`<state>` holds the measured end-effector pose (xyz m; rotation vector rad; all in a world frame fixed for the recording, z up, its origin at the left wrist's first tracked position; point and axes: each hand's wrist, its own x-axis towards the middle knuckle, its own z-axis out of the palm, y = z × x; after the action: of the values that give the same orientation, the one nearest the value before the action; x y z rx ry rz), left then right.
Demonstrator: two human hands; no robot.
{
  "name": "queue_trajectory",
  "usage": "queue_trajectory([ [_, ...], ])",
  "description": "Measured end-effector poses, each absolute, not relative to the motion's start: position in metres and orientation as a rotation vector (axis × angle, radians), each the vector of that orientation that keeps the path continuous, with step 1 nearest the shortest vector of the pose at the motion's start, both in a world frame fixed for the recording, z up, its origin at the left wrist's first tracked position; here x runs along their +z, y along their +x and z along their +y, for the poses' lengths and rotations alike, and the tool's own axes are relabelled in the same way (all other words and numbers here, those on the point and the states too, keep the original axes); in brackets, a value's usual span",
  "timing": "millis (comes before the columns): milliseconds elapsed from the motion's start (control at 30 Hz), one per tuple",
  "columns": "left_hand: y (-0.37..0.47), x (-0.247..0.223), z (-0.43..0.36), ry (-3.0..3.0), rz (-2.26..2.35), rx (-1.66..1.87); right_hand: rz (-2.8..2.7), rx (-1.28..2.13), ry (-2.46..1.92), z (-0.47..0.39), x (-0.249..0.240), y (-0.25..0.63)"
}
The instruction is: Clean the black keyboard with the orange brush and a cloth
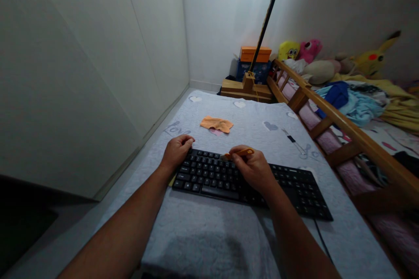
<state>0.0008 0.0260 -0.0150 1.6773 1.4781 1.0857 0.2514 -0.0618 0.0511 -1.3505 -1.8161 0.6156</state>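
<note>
A black keyboard [216, 178] lies across the light blue cloth, its cable leaving the near right side. My left hand [176, 152] is closed around the keyboard's far left corner, fingertips partly hidden. In my right hand [252, 165] is a small brush [244, 152] with an orange handle, pinched between thumb and fingers. Its bristles meet the upper rows of keys, left of the hand. The right hand and forearm cover part of the keys. Something yellowish shows under the keyboard's left edge.
Beyond the keyboard lies a crumpled orange cloth [216, 124]. A thin metal tool with a black grip [291, 139] rests to the right. A wooden bed rail [347, 117] borders the right side, a white wardrobe [98, 52] the left. A black pole [266, 24] rises at the back.
</note>
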Motion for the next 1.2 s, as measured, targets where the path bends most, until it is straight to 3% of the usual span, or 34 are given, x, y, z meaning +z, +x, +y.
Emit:
queue_trajectory([
  [667, 0.003, -0.011, 0.025, 1.683, 1.497, 1.069, -1.759, 0.521, -1.378, -0.068, 0.039, 0.234],
  [1200, 0.001, -0.016, 0.026, 1.671, 1.478, 1.089, -1.719, 0.688, -1.331, -0.07, 0.038, 0.235],
])
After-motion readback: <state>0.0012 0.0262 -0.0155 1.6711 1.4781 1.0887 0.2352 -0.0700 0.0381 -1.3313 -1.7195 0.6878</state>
